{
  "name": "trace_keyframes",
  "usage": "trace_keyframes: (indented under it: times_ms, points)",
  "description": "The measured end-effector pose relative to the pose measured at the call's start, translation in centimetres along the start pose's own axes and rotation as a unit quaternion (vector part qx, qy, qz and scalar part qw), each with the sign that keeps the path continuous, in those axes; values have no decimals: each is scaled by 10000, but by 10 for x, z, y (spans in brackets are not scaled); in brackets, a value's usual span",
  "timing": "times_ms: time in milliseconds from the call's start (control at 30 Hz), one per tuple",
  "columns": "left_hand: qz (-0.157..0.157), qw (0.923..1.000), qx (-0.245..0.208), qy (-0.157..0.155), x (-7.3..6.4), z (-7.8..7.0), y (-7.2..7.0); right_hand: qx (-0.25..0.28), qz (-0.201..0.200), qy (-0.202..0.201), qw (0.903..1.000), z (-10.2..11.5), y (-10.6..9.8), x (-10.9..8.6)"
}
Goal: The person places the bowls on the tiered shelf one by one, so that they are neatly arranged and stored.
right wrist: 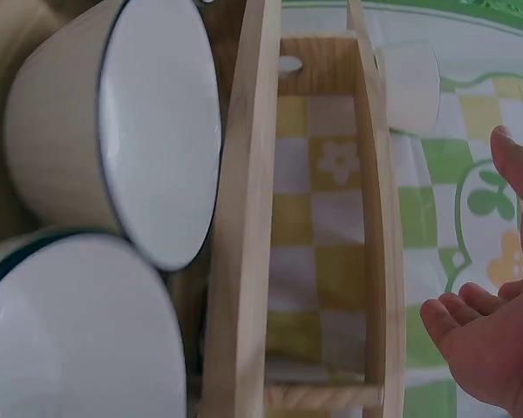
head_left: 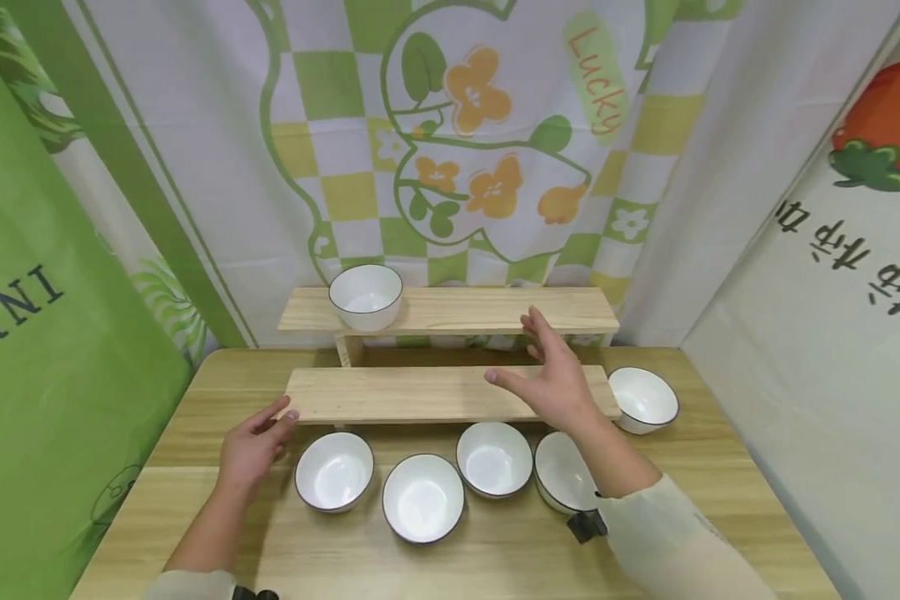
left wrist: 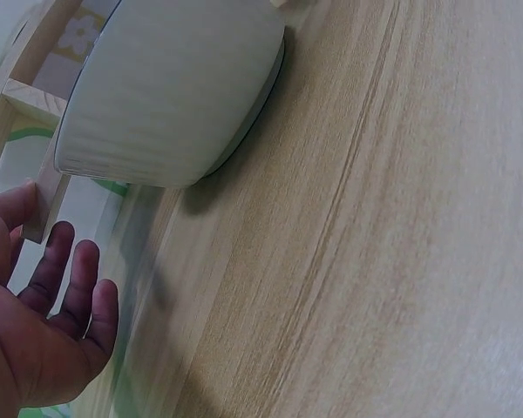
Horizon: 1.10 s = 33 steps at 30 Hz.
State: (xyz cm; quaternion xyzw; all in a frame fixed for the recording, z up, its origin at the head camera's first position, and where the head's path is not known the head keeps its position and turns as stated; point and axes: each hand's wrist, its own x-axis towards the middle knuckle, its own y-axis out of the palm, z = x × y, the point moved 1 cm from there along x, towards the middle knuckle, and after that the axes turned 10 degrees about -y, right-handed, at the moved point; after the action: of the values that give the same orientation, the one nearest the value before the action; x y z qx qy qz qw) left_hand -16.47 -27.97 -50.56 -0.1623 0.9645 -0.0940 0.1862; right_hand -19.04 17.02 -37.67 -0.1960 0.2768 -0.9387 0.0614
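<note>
A two-tier wooden shelf (head_left: 390, 393) stands on the table, its upper board behind and above the lower one. My left hand (head_left: 249, 447) pinches the left end of the lower board between thumb and index finger; in the left wrist view the other fingers (left wrist: 80, 283) are spread off it. My right hand (head_left: 558, 379) hovers over the right part of the shelf, empty, thumb and fingers apart. One white dark-rimmed bowl (head_left: 366, 297) sits on the upper board's left end. In front of the lower board stand several more, among them a bowl (head_left: 334, 472) nearest my left hand.
Another white bowl (head_left: 643, 400) stands by the shelf's right end. A bowl (head_left: 562, 471) is partly hidden under my right forearm. Behind the wooden table (head_left: 495, 550) hangs a patterned curtain (head_left: 330, 125), with a green cloth (head_left: 60, 350) on the left.
</note>
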Motion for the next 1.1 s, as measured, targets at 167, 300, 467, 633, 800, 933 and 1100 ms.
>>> trace_keyframes:
  times_ms: [167, 300, 467, 633, 800, 933, 1100]
  points:
    - [29, 10000, 3, -28, 0, -2, -1, -406, -269, 59, 9988, -19, -20, -21]
    - [33, 10000, -34, 13, 0, -5, -1, -552, -461, 191, 9972, -34, -36, -39]
    - [25, 9999, 100, 51, -2, -5, 0, -797, -749, 306, 9935, -55, -62, -62]
    - [33, 9999, 104, 33, -3, -1, 0, -1123, -843, 730, 9874, -77, -86, -81]
    - [95, 9999, 107, 7, -4, 4, -1, -1398, -801, 1135, 9804, -104, -102, -96]
    - [86, 9998, 153, 38, -1, 4, -3, -1532, -806, 1234, 9771, -126, -107, -105]
    - [74, 9998, 151, 52, 3, 3, -3, -1569, -681, 1372, 9757, -150, -110, -113]
